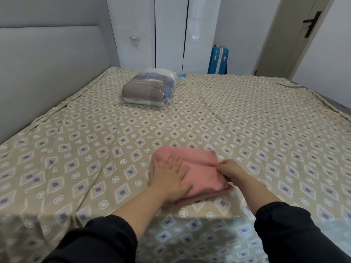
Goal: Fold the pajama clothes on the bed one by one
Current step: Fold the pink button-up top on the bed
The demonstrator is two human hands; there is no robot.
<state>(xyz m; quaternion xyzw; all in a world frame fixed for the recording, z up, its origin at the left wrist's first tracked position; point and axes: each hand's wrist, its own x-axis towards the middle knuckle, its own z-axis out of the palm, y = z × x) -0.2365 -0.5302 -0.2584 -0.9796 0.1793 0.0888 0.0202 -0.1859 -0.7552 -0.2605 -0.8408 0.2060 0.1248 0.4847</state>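
Observation:
A pink pajama garment (201,168) lies folded into a compact stack near the front edge of the bed (247,120). My left hand (170,178) rests flat on its left half, fingers spread and straight. At the stack's right edge, my right hand (230,170) pinches the top layer of pink fabric between thumb and fingers. Both forearms wear dark sleeves.
A clear plastic bag (150,88) holding folded grey and blue clothes lies at the far side of the patterned bedsheet. A grey padded headboard (47,73) runs along the left. Beyond the bed stand white wardrobe doors (169,31), a blue suitcase (218,60) and a door (292,35).

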